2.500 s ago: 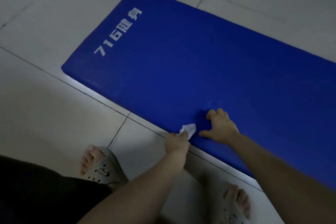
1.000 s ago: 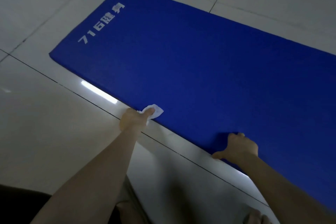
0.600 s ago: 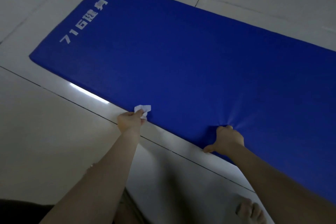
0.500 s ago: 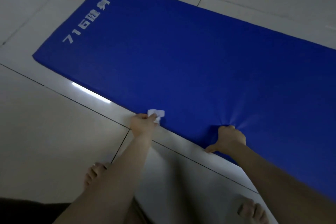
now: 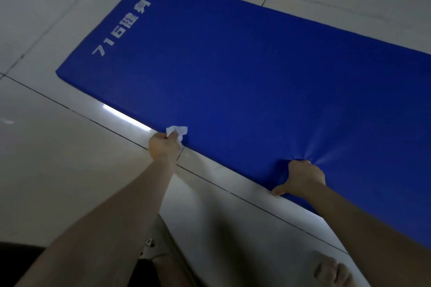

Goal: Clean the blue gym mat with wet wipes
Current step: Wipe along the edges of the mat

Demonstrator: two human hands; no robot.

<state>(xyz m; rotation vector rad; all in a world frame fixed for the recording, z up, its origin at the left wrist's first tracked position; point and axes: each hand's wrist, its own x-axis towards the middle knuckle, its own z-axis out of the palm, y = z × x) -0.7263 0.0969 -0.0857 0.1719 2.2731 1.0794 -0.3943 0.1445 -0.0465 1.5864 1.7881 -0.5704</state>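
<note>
The flat, rectangular blue padded gym mat [image 5: 245, 81] lies on a pale glossy tiled floor [image 5: 58, 170], running from upper left to the right edge of view. White printed lettering [image 5: 121, 28], "716" followed by characters, sits near the mat's left end. The left hand [image 5: 163, 147] is clamped on a crumpled white wet wipe [image 5: 177, 130], fingers curled round it, holding it against the mat's near edge. The right hand [image 5: 300, 177], well apart to the right, grips the same near edge: fingers dug into the top surface (the cover puckers in creases around them), thumb stretched along the bottom edge. Bare toes [image 5: 331, 268] show at lower right. Lighting is dim.
</note>
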